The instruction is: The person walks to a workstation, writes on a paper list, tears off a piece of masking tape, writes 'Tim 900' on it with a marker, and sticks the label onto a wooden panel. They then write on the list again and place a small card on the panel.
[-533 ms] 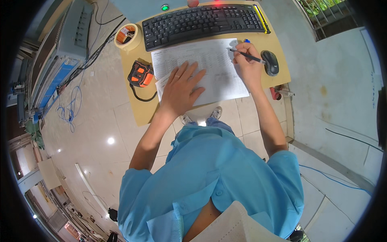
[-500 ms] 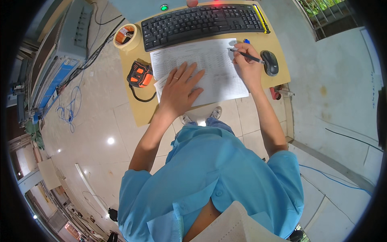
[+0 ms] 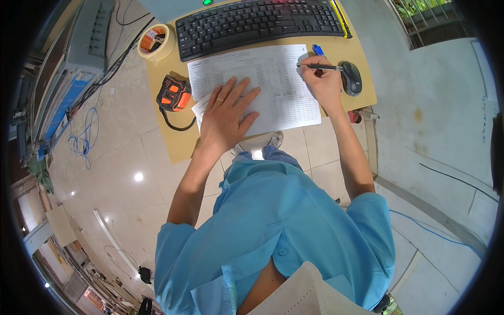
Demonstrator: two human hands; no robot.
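Printed sheets of paper (image 3: 283, 79) with table lines and some handwriting lie on a tan board. Flat on their left part rests my left hand (image 3: 224, 118), fingers spread and a ring on one of them. A dark pen (image 3: 326, 66) is pinched in my right hand (image 3: 324, 86) over the right side of the top sheet, its tip pointing left at the paper. Whether the tip touches the sheet I cannot tell. Just right of that hand sits a black and grey computer mouse (image 3: 350, 79), and beyond it a blue pen or marker (image 3: 318, 50), partly hidden.
A black keyboard (image 3: 257, 26) spans the far side of the board (image 3: 181, 149). Left of the papers are a roll of tape (image 3: 156, 43) and an orange and black tape measure (image 3: 174, 93) with its strap. A yellow and black cutter (image 3: 341, 18) lies by the keyboard's right end.
The view has shifted slightly, so the board and things on it sit a little higher and further left. My right hand's pen lies flatter, and more of the blue pen or marker shows.
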